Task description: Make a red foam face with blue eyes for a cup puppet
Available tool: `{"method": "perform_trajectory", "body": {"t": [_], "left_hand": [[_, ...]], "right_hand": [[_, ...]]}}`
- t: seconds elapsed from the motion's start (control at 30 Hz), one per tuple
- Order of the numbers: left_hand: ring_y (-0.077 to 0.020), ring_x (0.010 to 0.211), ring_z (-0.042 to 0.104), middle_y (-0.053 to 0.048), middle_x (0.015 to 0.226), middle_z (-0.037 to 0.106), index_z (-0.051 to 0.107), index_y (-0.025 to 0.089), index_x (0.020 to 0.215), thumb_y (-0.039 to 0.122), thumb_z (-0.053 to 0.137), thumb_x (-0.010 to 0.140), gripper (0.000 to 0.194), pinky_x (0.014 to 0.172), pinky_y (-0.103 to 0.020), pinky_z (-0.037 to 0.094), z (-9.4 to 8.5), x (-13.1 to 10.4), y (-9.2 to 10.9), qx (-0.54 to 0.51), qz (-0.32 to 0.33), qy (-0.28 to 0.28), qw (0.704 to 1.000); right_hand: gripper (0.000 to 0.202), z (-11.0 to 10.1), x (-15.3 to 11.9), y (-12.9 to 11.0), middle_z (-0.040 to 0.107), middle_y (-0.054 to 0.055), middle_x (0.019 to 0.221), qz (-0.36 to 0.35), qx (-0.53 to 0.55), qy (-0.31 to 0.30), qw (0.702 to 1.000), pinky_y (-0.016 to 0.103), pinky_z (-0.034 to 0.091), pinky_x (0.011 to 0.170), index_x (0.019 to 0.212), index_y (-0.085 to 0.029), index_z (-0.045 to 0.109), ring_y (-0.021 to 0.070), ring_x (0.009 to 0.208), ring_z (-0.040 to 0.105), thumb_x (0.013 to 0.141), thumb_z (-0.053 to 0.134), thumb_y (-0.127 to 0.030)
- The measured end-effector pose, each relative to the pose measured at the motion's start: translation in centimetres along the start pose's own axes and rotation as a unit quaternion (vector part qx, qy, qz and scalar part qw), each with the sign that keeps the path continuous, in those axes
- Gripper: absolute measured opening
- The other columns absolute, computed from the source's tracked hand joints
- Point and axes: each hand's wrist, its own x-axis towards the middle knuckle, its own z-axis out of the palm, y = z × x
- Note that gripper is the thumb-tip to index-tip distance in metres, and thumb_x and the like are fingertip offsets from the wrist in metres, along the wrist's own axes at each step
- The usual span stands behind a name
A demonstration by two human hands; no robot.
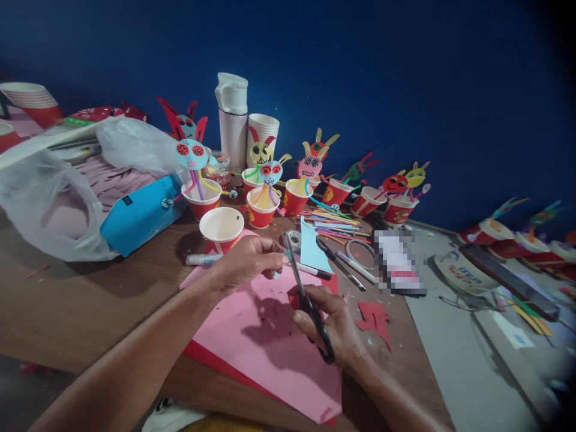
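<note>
My left hand (247,261) pinches a small light-blue paper piece (286,257) above the pink sheet (274,360). My right hand (326,318) is closed round the black handles of the scissors (310,312), whose blades point away from me and meet the small piece at my left fingertips. Under the pink sheet lies red paper (234,372). A white paper cup (222,227) stands just beyond my left hand. Beside the blades lie a larger light-blue scrap (314,243) and a black-capped marker (315,272).
Red cups with paper-faced figures (262,204) line the back. At left are a plastic bag (58,210) and blue box (139,213). Thin coloured sticks (335,222), a tape roll (293,239), a phone (399,264) and red scraps (375,321) lie right of centre.
</note>
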Motion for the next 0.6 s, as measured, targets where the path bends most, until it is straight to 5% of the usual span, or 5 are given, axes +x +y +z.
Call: {"method": "perform_trajectory", "body": {"t": [0.6], "left_hand": [[-0.0113,0.061,0.054,0.001,0.064,0.059,0.062,0.014,0.07,0.025,0.063,0.067,0.012,0.063,-0.026,0.044,0.57,0.1,-0.23,-0.031,0.005,0.048,0.998]], "right_hand": [[0.032,0.14,-0.04,0.19,0.055,0.001,0.068,0.02,-0.009,0.019,1.0,0.025,0.042,0.055,0.1,-0.017,0.065,0.0135,0.058,0.049,0.075,0.061,-0.038]]}}
